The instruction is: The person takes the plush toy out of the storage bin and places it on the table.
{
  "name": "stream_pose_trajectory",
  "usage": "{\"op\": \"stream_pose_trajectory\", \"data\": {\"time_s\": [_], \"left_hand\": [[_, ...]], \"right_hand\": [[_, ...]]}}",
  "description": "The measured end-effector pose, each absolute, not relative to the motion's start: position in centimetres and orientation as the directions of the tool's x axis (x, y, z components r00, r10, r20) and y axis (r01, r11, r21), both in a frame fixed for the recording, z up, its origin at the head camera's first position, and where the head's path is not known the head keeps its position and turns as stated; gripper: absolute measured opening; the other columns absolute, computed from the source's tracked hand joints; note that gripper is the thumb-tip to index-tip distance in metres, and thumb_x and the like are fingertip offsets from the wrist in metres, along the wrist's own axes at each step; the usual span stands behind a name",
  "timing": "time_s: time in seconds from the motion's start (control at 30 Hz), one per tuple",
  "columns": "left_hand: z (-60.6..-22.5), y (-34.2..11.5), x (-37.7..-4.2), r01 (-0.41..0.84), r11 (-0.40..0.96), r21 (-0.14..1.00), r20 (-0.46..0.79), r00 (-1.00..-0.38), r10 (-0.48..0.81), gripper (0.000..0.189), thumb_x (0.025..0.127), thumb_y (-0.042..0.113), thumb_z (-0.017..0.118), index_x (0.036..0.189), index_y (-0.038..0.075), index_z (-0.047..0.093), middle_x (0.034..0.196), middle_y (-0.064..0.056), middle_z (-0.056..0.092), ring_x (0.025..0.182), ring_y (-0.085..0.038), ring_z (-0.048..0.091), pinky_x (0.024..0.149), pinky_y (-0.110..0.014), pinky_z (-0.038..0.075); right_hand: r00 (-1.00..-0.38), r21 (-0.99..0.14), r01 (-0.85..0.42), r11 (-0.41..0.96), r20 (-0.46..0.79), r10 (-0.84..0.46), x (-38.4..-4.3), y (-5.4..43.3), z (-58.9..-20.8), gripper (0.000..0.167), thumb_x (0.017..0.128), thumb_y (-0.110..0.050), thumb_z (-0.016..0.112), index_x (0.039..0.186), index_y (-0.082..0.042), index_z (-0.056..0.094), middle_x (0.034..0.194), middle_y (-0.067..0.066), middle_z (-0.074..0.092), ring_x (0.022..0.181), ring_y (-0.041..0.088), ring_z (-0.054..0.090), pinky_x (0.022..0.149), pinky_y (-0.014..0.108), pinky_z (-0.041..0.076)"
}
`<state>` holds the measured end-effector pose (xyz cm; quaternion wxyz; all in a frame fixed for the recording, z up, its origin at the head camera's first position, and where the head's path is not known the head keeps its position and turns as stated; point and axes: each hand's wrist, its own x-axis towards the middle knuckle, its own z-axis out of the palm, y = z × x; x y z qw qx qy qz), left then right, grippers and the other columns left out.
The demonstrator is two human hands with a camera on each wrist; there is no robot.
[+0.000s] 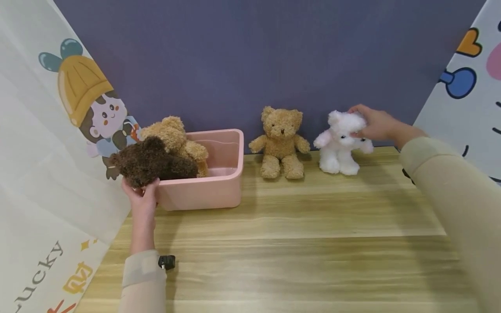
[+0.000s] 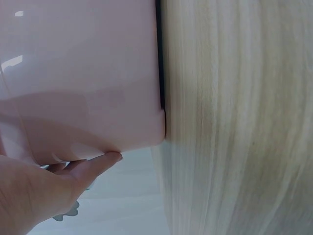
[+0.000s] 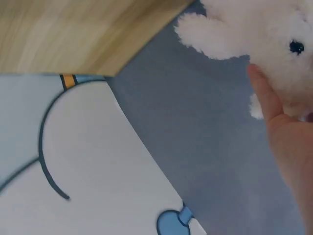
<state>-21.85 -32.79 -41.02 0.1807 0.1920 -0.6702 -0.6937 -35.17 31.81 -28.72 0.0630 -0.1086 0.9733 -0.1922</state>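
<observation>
Two hands are set wide apart, each with its own hold. The left hand (image 1: 140, 202) grips the near left corner of a pink bin (image 1: 199, 195), with the thumb by the front rim and the fingers along the end wall, probably to steady it. Just above that hand, a dark brown bear (image 1: 145, 163) lies with one end jutting past the rim; whether the fingers also support the bear is hidden. The right hand (image 1: 377, 124) clasps a white bear (image 1: 334, 141) by the head from behind and the side, seemingly a simple way to keep so soft a toy upright. Its legs point down at the wooden table (image 1: 293, 261); whether they bear its weight, I cannot tell.

Beyond the left hand, a tan bear (image 1: 168, 137) is in the bin behind the brown one. Together they fill the end nearest that hand, while pink floor shows at the end toward the right hand. Between the hands, outside the bin, a second tan bear (image 1: 282, 141) sits facing forward, in the direct path from the white bear to the bin. Behind both hands rises a blue-grey panel (image 1: 274, 52). Left of the left hand, a pale sheet carries a cartoon child (image 1: 105, 108); right of the right hand, another wall bears bold cartoon shapes (image 1: 462, 82).
</observation>
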Motion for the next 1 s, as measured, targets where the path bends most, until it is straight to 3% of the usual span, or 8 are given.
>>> {"op": "stream_pose_trajectory", "data": {"time_s": [0.2,0.37,0.5,0.6,0.8,1.0], "left_hand": [[-41.3,-32.8,-21.8,0.01,-0.033,0.999,-0.008,-0.854,-0.52,0.096,0.103,0.033,0.069,0.162,0.056,-0.004,0.181,-0.005,0.009,0.162,-0.018,0.023,0.124,-0.051,0.035],[-41.7,-32.7,-21.8,0.011,-0.039,0.999,-0.011,-0.854,-0.519,0.097,0.103,0.032,0.069,0.162,0.056,-0.004,0.181,-0.005,0.01,0.161,-0.018,0.025,0.121,-0.049,0.037],[-42.0,-32.8,-21.7,0.007,-0.034,0.999,-0.011,-0.852,-0.523,0.097,0.102,0.032,0.069,0.163,0.055,-0.004,0.181,-0.005,0.008,0.163,-0.019,0.022,0.12,-0.05,0.037],[-41.9,-32.9,-21.8,0.001,-0.021,1.0,-0.01,-0.851,-0.525,0.098,0.102,0.034,0.069,0.163,0.055,-0.005,0.181,-0.006,0.008,0.163,-0.019,0.022,0.121,-0.049,0.037],[-41.3,-32.9,-21.9,0.007,-0.012,1.0,0.0,-0.853,-0.522,0.098,0.103,0.035,0.069,0.162,0.056,-0.006,0.181,-0.006,0.006,0.164,-0.019,0.021,0.122,-0.049,0.036],[-41.3,-33.0,-22.1,0.016,-0.016,1.0,0.005,-0.856,-0.517,0.098,0.103,0.031,0.068,0.163,0.055,-0.005,0.181,-0.006,0.006,0.164,-0.019,0.02,0.122,-0.049,0.036]], "right_hand": [[-0.962,-0.392,-0.214,0.895,-0.074,-0.262,-35.8,31.4,-31.4,0.073,0.102,-0.026,0.07,0.161,-0.011,0.03,0.151,0.04,0.046,0.124,0.057,0.055,0.096,0.069,0.047],[-0.962,-0.415,-0.236,0.879,-0.027,-0.271,-36.3,30.7,-32.9,0.069,0.099,-0.008,0.067,0.159,-0.006,0.033,0.161,0.038,0.036,0.14,0.061,0.039,0.11,0.075,0.037],[-0.959,-0.426,-0.254,0.868,-0.004,-0.283,-36.9,30.0,-34.0,0.072,0.094,0.001,0.066,0.158,-0.003,0.034,0.162,0.037,0.033,0.145,0.061,0.033,0.114,0.076,0.033],[-0.96,-0.415,-0.254,0.874,-0.002,-0.28,-37.3,29.6,-34.4,0.072,0.095,-0.001,0.066,0.159,0.0,0.032,0.163,0.038,0.03,0.145,0.063,0.032,0.114,0.077,0.032],[-0.966,-0.356,-0.236,0.904,-0.015,-0.258,-37.6,28.8,-34.1,0.07,0.103,-0.011,0.062,0.163,-0.001,0.028,0.169,0.042,0.006,0.147,0.072,0.017,0.116,0.082,0.025],[-0.982,-0.367,-0.107,0.924,-0.105,-0.156,-37.5,28.3,-33.1,0.074,0.108,-0.014,0.053,0.17,-0.007,0.013,0.169,0.043,-0.011,0.151,0.07,0.01,0.116,0.081,0.026]]}}
